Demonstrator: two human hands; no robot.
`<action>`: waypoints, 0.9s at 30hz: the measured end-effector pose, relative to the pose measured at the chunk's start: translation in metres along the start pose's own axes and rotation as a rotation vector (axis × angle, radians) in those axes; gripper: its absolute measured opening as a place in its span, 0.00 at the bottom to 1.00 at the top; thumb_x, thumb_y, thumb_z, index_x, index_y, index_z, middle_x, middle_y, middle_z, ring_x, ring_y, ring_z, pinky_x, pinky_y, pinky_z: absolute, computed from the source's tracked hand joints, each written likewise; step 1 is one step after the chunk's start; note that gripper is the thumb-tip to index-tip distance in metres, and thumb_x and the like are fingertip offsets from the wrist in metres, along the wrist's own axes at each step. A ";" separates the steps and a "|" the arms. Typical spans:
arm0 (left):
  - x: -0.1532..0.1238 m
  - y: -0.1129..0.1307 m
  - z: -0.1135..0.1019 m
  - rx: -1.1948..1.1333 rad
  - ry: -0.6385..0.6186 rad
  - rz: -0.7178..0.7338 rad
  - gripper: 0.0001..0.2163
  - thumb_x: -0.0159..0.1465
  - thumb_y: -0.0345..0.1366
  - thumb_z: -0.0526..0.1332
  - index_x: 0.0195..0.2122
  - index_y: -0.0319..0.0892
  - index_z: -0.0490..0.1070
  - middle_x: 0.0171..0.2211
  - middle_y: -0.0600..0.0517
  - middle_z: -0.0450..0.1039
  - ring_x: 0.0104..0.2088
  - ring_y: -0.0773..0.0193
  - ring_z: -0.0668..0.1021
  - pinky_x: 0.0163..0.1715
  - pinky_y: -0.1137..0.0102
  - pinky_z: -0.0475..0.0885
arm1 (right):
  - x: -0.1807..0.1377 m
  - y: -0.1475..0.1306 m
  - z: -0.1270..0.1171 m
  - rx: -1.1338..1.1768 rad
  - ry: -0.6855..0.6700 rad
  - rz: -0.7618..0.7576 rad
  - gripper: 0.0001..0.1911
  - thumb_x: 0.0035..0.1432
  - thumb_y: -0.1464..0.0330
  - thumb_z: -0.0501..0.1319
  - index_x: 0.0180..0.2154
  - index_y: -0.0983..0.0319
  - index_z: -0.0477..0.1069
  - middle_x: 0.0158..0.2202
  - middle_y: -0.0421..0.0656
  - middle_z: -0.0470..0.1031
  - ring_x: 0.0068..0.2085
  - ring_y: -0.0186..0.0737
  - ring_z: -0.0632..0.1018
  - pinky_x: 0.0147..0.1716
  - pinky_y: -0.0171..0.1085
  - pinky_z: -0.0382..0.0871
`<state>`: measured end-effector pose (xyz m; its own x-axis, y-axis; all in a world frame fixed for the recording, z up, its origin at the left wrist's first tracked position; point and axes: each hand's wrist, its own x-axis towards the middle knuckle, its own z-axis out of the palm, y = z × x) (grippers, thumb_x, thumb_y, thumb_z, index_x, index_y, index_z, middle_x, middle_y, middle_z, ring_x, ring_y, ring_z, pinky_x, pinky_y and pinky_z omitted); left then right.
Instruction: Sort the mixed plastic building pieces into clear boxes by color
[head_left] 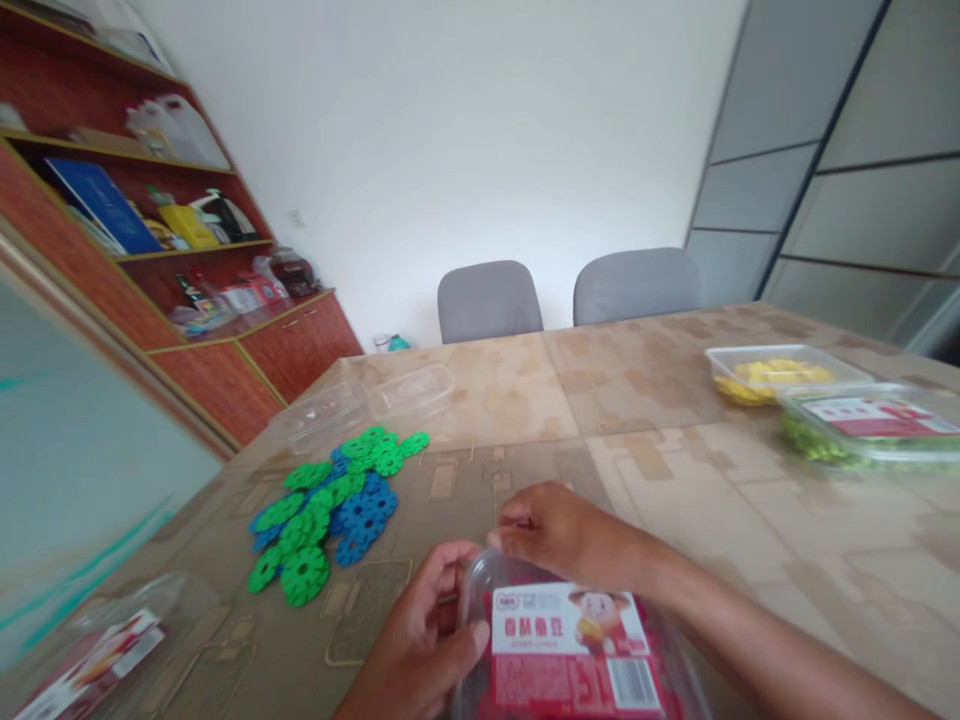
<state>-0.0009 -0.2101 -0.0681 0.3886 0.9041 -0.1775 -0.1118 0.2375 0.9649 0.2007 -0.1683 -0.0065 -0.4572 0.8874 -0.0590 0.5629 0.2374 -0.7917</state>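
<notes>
A clear plastic box (574, 640) with a red and white label and red contents stands at the front edge of the view. My left hand (431, 635) grips its left side, thumb on the lid and fingers around the wall. At the box's far left corner, my right hand (551, 530) has its fingers curled and pressed together on the rim. Those fingertips are partly hidden. Beyond my left hand lies a loose pile of green flower-shaped discs (304, 530) and blue flower-shaped discs (367, 515).
At the right stand a clear box of yellow pieces (784, 375) and a lidded box of green pieces (877, 425). Clear plastic trays (412, 392) lie at the far left. A labelled clear lid (105, 655) rests at the near left. Two grey chairs (490, 298) stand behind the table.
</notes>
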 end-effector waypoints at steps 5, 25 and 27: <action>-0.006 0.001 -0.001 0.077 0.050 -0.071 0.30 0.51 0.48 0.71 0.50 0.45 0.62 0.41 0.49 0.73 0.20 0.71 0.74 0.12 0.81 0.64 | 0.004 0.003 0.012 0.126 -0.009 -0.028 0.11 0.56 0.67 0.61 0.24 0.65 0.72 0.20 0.34 0.65 0.24 0.29 0.65 0.20 0.28 0.54; -0.006 -0.003 -0.003 -0.129 0.089 -0.260 0.31 0.50 0.50 0.72 0.52 0.42 0.69 0.24 0.53 0.76 0.14 0.76 0.67 0.14 0.81 0.64 | 0.005 0.001 0.017 0.018 0.143 -0.105 0.01 0.51 0.74 0.66 0.28 0.64 0.76 0.26 0.37 0.72 0.27 0.30 0.71 0.25 0.29 0.60; -0.008 -0.006 -0.003 -0.221 0.135 -0.249 0.28 0.50 0.48 0.72 0.51 0.45 0.71 0.32 0.50 0.79 0.23 0.68 0.77 0.27 0.74 0.74 | 0.005 -0.001 0.018 0.078 0.141 -0.101 0.04 0.50 0.77 0.65 0.28 0.64 0.76 0.26 0.37 0.71 0.27 0.30 0.71 0.25 0.28 0.60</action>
<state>-0.0063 -0.2175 -0.0732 0.3058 0.8440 -0.4406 -0.2296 0.5145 0.8262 0.1861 -0.1713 -0.0170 -0.4046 0.9085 0.1050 0.4614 0.3019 -0.8343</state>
